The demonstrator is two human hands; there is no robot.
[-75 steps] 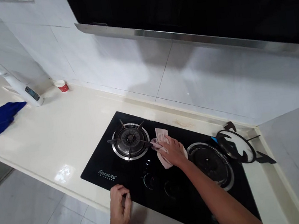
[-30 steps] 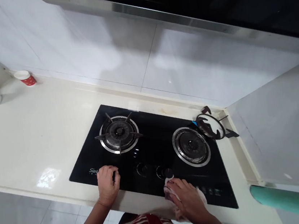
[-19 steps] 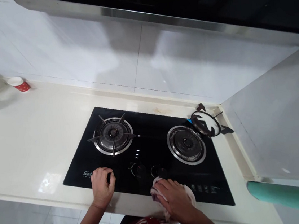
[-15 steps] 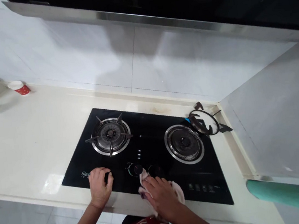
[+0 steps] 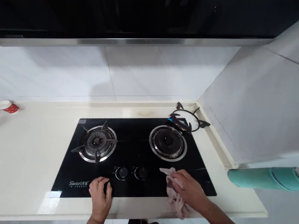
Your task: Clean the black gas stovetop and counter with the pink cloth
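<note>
My right hand grips a crumpled pale pink cloth and presses it on the front right of the black glass gas stove. Part of the cloth hangs over onto the counter's front strip. At the stove's front left edge, near the brand lettering, my left hand rests with loosely bent fingers, thumb apart from forefinger, holding nothing. Two control knobs, the left knob and the right knob, sit between my hands. Behind the cloth lies the bare right burner. The left burner carries its pan support.
A removed black pan support leans over the stove's back right corner, with a blue-edged object under it. A teal cylinder lies at the right. A red and white paper cup stands far left. The range hood overhangs.
My right hand has moved the cloth rightward from beside the knobs to below the right burner, uncovering the knobs. My left hand stays at the front edge. The view has shifted right and up.
</note>
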